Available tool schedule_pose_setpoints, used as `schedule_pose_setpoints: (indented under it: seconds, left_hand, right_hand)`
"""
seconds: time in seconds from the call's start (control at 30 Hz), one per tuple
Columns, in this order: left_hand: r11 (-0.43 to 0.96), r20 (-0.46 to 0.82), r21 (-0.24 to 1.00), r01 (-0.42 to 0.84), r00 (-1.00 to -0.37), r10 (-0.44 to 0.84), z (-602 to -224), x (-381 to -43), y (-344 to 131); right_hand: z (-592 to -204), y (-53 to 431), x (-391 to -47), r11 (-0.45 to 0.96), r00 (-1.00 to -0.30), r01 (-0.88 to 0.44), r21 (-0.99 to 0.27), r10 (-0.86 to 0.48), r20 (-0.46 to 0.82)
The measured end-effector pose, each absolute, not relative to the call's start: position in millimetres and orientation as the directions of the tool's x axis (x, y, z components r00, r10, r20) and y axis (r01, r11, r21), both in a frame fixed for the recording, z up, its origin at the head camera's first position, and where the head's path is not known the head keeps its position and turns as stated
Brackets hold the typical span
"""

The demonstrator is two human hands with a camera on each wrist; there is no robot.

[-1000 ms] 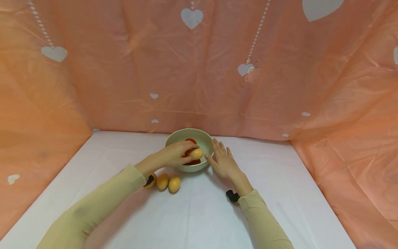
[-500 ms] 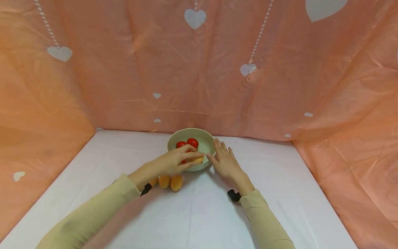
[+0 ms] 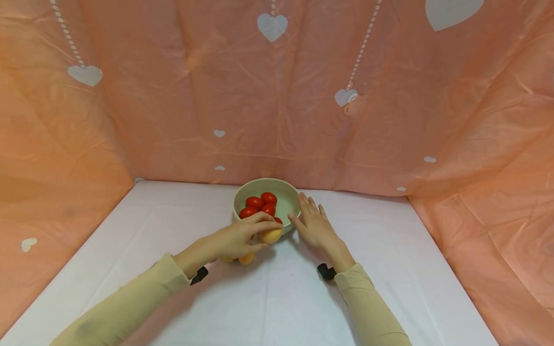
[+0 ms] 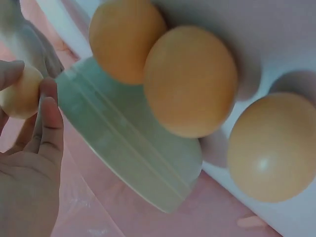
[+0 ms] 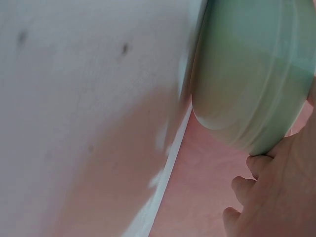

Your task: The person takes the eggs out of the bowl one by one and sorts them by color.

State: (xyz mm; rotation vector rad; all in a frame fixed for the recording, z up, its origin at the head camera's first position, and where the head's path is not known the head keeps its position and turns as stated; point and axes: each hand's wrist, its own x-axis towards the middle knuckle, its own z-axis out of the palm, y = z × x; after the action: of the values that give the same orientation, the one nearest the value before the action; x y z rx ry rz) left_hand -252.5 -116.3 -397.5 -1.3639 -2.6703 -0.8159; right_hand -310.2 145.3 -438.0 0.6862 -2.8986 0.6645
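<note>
My left hand [image 3: 233, 239] pinches a light-brown egg [image 3: 270, 235] between thumb and fingertips, in front of the near rim of a pale green bowl [image 3: 287, 202]. Inside the bowl lie several glossy red oval tomatoes [image 3: 254, 202]; the hand hides part of them. Against the bowl's right side rests my right hand [image 3: 317, 229], its fingers straight. The right wrist view shows those fingers by the bowl's wall [image 5: 252, 74]. In the left wrist view, the pinched egg [image 4: 22, 94] sits at the left edge, and more eggs [image 4: 190, 81] appear near the camera.
A white cloth [image 3: 298, 307] covers the table. Loose eggs [image 3: 246, 259] lie before the bowl, partly hidden under my left hand. An orange-pink curtain [image 3: 303, 134] with white hearts stands behind the bowl and at both sides.
My left hand has drawn the egg back from over the bowl to its near rim, uncovering more of the red tomatoes. The right hand stays against the bowl.
</note>
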Motion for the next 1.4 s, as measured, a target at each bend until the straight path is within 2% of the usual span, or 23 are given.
schedule_pose_setpoints:
  seconds: [0.17,0.33,0.47,0.57,0.8,1.4]
  left_hand:
    - [0.467,0.259,0.387,0.795,-0.58,0.772,-402.0,-244.9,-114.9]
    - [0.501,0.286,0.247,0.83,-0.556,0.781,-407.4,-239.8,-112.9]
    - [0.563,0.312,0.113,0.819,-0.567,0.762,-412.3,-236.0,-110.3]
    - [0.619,0.296,0.063,0.783,-0.607,0.738,-415.9,-233.5,-108.1]
    - [0.662,0.284,0.027,0.749,-0.641,0.713,-420.9,-230.4,-106.0]
    - [0.718,0.267,0.046,0.694,-0.702,0.661,-432.1,-228.8,-103.8]
  right_hand:
    - [-437.8,145.8,-310.9,0.802,-0.892,-0.453,-0.39,-0.408,0.195]
    - [-438.1,145.2,-310.5,0.806,-0.893,-0.45,-0.384,-0.407,0.192]
    - [-439.0,144.9,-310.0,0.805,-0.894,-0.449,-0.387,-0.405,0.194]
    - [-439.6,145.2,-309.8,0.808,-0.894,-0.448,-0.383,-0.405,0.192]
    - [-437.2,145.2,-308.5,0.805,-0.895,-0.446,-0.392,-0.403,0.191]
    - [-439.8,145.5,-310.2,0.802,-0.891,-0.453,-0.39,-0.406,0.201]
